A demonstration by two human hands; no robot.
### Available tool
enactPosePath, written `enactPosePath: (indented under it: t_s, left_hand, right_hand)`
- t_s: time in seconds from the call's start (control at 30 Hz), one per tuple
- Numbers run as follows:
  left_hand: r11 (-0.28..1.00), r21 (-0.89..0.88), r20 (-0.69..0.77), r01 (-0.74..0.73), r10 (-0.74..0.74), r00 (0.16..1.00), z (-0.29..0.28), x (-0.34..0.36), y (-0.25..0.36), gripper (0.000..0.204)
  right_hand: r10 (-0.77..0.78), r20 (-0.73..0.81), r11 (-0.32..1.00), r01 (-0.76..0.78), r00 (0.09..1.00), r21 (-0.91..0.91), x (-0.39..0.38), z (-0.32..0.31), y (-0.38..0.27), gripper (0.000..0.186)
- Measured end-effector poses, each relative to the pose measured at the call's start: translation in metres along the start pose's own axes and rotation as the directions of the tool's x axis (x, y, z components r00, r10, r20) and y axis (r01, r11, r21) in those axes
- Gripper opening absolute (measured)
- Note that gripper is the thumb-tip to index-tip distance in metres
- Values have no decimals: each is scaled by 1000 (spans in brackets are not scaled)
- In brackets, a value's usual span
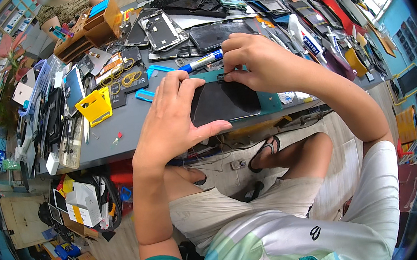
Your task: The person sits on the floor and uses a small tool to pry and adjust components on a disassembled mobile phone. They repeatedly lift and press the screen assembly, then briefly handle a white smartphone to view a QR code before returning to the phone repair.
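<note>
A dark, glossy phone screen lies flat on a teal mat at the front edge of the desk. My left hand grips its left end, with the thumb along the near edge and the fingers at the far left corner. At the screen's far edge, my right hand is pinched on a small dark piece. The fingers largely cover that piece, so its kind cannot be made out. Just beyond both hands lies a blue-and-white marker pen.
Phone parts and screens are heaped at the back. To the left stand a yellow phone stand, rubber bands and a wooden organizer. A white glue tube lies right. Across the desk, another person is partly visible.
</note>
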State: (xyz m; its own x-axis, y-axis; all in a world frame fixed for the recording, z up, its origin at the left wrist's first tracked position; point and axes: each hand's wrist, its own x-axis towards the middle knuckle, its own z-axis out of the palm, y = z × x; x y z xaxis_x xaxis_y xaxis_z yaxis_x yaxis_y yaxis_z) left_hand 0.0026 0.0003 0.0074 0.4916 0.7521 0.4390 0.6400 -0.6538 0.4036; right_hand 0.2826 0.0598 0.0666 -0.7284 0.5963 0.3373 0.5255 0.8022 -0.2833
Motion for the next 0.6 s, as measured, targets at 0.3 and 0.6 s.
enactPosePath:
  t_s: [0.3, 0.6]
  left_hand:
    - [999, 17, -16, -31, 31, 999, -1, 0, 2, 95]
    - [999, 12, -25, -47, 47, 999, 1, 1, -1, 96]
  right_hand:
    - [207, 143, 971, -221, 968, 95, -1, -11, 2, 15]
    - [1, 18, 997, 0, 1000, -80, -9, -6, 2, 16]
